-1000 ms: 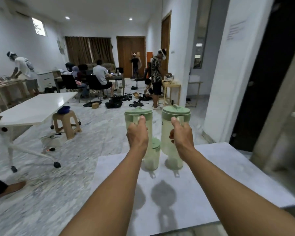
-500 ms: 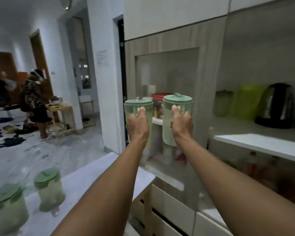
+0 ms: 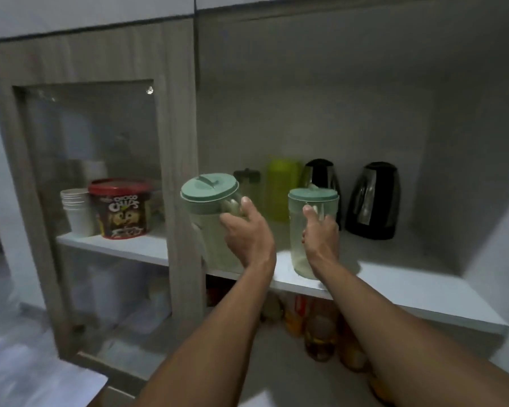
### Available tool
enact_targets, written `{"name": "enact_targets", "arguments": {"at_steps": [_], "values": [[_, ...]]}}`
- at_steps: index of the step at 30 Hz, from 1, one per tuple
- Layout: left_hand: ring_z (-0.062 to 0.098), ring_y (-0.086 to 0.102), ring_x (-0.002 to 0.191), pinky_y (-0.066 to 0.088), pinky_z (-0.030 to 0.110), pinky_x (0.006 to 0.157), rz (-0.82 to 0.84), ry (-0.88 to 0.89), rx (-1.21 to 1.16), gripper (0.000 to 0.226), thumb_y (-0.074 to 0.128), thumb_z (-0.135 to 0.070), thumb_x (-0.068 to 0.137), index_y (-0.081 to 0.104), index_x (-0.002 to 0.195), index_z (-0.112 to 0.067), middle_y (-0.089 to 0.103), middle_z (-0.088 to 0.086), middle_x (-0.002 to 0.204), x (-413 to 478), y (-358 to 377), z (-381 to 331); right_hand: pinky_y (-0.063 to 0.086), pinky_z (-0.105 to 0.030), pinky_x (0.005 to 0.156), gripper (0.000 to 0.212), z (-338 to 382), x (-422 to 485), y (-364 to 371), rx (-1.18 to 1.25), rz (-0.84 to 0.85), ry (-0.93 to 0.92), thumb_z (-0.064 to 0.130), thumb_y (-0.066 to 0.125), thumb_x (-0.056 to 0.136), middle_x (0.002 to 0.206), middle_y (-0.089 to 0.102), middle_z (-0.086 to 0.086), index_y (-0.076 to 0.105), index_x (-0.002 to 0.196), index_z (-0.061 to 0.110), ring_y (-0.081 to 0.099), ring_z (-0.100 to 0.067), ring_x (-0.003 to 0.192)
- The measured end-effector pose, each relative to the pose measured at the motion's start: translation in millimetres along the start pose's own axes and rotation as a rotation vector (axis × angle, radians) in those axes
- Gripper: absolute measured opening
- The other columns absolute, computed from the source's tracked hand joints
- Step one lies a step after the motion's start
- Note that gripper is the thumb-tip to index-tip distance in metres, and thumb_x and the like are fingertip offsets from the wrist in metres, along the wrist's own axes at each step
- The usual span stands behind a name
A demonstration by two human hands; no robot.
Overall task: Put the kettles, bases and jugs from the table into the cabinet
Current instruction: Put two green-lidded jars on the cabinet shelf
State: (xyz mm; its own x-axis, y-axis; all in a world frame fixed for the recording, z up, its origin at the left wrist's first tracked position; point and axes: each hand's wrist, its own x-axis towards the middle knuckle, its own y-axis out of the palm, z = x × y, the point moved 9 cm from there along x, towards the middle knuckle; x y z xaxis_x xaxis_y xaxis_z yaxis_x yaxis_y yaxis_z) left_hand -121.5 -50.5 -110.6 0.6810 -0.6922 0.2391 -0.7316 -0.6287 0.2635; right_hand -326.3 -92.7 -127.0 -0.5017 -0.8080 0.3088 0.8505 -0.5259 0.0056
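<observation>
I hold two pale green jugs with green lids by their handles. My left hand grips the left jug, tilted, in front of the cabinet's wooden post at shelf height. My right hand grips the right jug, upright, its base at or just above the white shelf. Two black kettles stand at the back of that shelf, beside a yellow-green jug and a clear jug with a dark lid.
A glass-fronted door on the left shows a cereal tub and stacked paper cups. Bottles stand on the lower shelf. A white table corner lies at bottom left.
I have turned from the table to the cabinet, carrying both jugs. The right jug has dropped to the shelf and the left one has tilted beside the post.
</observation>
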Motion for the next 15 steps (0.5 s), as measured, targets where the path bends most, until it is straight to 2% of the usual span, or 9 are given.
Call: {"name": "enact_targets", "arguments": {"at_steps": [4, 6, 8, 10, 12, 13, 15], "values": [[0.024, 0.055, 0.077, 0.043, 0.028, 0.059, -0.020, 0.085, 0.051, 0.025, 0.042, -0.035, 0.102, 0.038, 0.097, -0.011, 0.054, 0.008, 0.089, -6, 37, 15, 0.052, -0.051, 0.087, 0.083, -29, 39, 11, 0.007, -0.007, 0.042, 0.075, 0.040, 0.065, 0.096, 0.065, -0.015, 0.058, 0.109, 0.007, 0.061, -0.027, 0.086], [0.023, 0.055, 0.075, 0.045, 0.029, 0.059, 0.007, 0.145, 0.067, 0.021, 0.042, -0.033, 0.102, 0.033, 0.095, -0.015, 0.054, 0.008, 0.086, -4, 55, 21, 0.052, -0.053, 0.088, 0.076, -34, 58, 25, 0.002, 0.027, 0.034, 0.075, 0.042, 0.061, 0.092, 0.060, -0.011, 0.055, 0.103, 0.013, 0.056, -0.025, 0.083], [0.027, 0.058, 0.078, 0.049, 0.038, 0.065, 0.067, 0.194, 0.082, 0.021, 0.042, -0.035, 0.101, 0.033, 0.094, -0.016, 0.056, 0.009, 0.086, 2, 75, 29, 0.052, -0.052, 0.085, 0.067, -39, 77, 36, -0.014, 0.048, 0.030, 0.073, 0.044, 0.061, 0.088, 0.061, -0.012, 0.054, 0.095, 0.017, 0.057, -0.027, 0.081], [0.026, 0.056, 0.077, 0.044, 0.037, 0.064, 0.130, 0.148, 0.095, 0.022, 0.041, -0.034, 0.102, 0.035, 0.095, -0.014, 0.053, 0.007, 0.085, 17, 94, 41, 0.051, -0.048, 0.076, 0.054, -43, 94, 41, -0.027, 0.041, 0.035, 0.068, 0.049, 0.068, 0.076, 0.062, -0.011, 0.054, 0.084, 0.017, 0.058, -0.028, 0.074], [0.025, 0.054, 0.080, 0.038, 0.033, 0.066, 0.155, 0.032, 0.109, 0.025, 0.040, -0.035, 0.102, 0.039, 0.099, -0.011, 0.054, 0.008, 0.089, 41, 108, 54, 0.046, -0.041, 0.062, 0.046, -50, 109, 43, -0.003, 0.033, 0.070, 0.056, 0.057, 0.082, 0.061, 0.057, -0.007, 0.058, 0.082, 0.010, 0.055, -0.025, 0.056], [0.028, 0.056, 0.086, 0.037, 0.033, 0.070, 0.159, -0.031, 0.126, 0.027, 0.040, -0.035, 0.102, 0.044, 0.103, -0.008, 0.057, 0.012, 0.095, 54, 112, 59, 0.043, -0.036, 0.056, 0.045, -53, 117, 45, 0.006, 0.033, 0.083, 0.051, 0.058, 0.088, 0.057, 0.055, -0.006, 0.061, 0.085, 0.006, 0.051, -0.022, 0.049], [0.035, 0.058, 0.103, 0.040, 0.035, 0.079, 0.184, -0.109, 0.201, 0.036, 0.042, -0.031, 0.102, 0.051, 0.114, 0.001, 0.061, 0.022, 0.109, 82, 115, 72, 0.042, -0.035, 0.056, 0.041, -57, 130, 51, 0.018, 0.035, 0.083, 0.046, 0.059, 0.091, 0.056, 0.054, -0.007, 0.064, 0.090, 0.005, 0.049, -0.021, 0.046]]}}
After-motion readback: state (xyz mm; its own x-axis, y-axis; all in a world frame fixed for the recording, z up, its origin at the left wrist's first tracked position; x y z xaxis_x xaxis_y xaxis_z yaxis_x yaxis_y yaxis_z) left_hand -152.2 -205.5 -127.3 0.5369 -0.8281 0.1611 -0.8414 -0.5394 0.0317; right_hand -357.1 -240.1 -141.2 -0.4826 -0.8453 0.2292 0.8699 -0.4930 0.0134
